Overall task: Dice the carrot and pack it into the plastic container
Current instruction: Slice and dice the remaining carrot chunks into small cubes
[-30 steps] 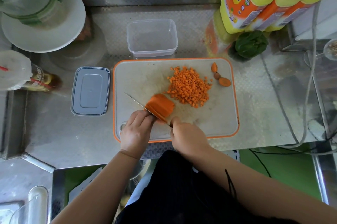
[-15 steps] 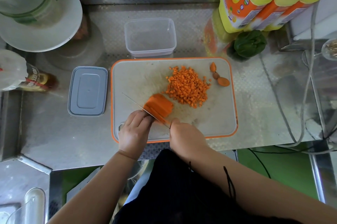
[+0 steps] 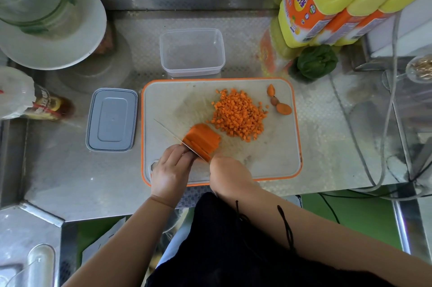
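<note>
A white cutting board (image 3: 275,160) with an orange rim lies on the steel counter. On it sits a carrot chunk (image 3: 204,138) cut into slabs, and a pile of diced carrot (image 3: 238,115) lies right of it. My left hand (image 3: 171,171) holds the chunk's near-left side with curled fingers. My right hand (image 3: 230,173) grips the handle of a knife (image 3: 171,133), whose blade runs diagonally across the chunk's left end. The clear plastic container (image 3: 192,53) stands open behind the board. Its grey lid (image 3: 112,119) lies left of the board.
Carrot end scraps (image 3: 279,102) lie at the board's far right corner. Yellow oil bottles (image 3: 327,4) and a green vegetable (image 3: 316,61) stand at the back right. A white plate (image 3: 56,36) and a sauce bottle (image 3: 35,104) are at the left. Cables (image 3: 383,123) run along the right.
The knife and both hands have stayed at the carrot chunk, with the blade shifted slightly along its left end. The pile of dice looks the same.
</note>
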Available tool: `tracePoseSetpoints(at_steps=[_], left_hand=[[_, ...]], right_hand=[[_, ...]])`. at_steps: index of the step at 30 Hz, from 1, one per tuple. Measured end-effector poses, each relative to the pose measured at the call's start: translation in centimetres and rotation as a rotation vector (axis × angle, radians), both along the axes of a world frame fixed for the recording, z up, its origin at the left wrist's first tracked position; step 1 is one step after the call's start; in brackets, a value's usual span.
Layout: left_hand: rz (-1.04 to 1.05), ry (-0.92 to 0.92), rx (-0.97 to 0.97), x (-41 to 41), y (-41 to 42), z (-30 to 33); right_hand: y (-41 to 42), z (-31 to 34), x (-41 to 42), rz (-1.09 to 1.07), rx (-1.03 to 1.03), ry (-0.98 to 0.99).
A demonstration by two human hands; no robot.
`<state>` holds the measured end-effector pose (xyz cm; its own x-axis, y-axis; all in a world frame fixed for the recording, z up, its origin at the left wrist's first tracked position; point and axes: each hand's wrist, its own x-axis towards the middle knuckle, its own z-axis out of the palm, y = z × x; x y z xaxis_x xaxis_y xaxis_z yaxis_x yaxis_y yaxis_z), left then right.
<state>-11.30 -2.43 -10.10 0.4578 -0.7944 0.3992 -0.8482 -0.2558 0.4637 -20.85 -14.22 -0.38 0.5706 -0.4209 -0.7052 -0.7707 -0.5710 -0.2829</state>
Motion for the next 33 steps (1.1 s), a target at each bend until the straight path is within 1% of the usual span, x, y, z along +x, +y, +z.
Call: tracePoseSetpoints(at_steps=[10, 22, 27, 30, 33], left_hand=[[-0.024, -0.018, 0.0, 0.1, -0.1, -0.1], [-0.01, -0.012, 0.061, -0.1, -0.1, 0.0], [-0.019, -0.022, 0.059, 0.2, -0.1, -0.1], [-0.012, -0.021, 0.055, 0.0, -0.1, 0.0], [-0.011, -0.024, 0.044, -0.1, -0.2, 0.0]], right_hand=[[0.0, 0.3, 1.0, -0.087, -0.01, 0.021], [0.7, -1.1, -0.4, -0.058, -0.067, -0.029], [0.3, -1.0, 1.4, -0.114, -0.039, -0.003], [0.3, -1.6, 0.9, -0.132, -0.038, -0.006], [0.5, -2.1, -0.3, -0.087, -0.068, -0.055]])
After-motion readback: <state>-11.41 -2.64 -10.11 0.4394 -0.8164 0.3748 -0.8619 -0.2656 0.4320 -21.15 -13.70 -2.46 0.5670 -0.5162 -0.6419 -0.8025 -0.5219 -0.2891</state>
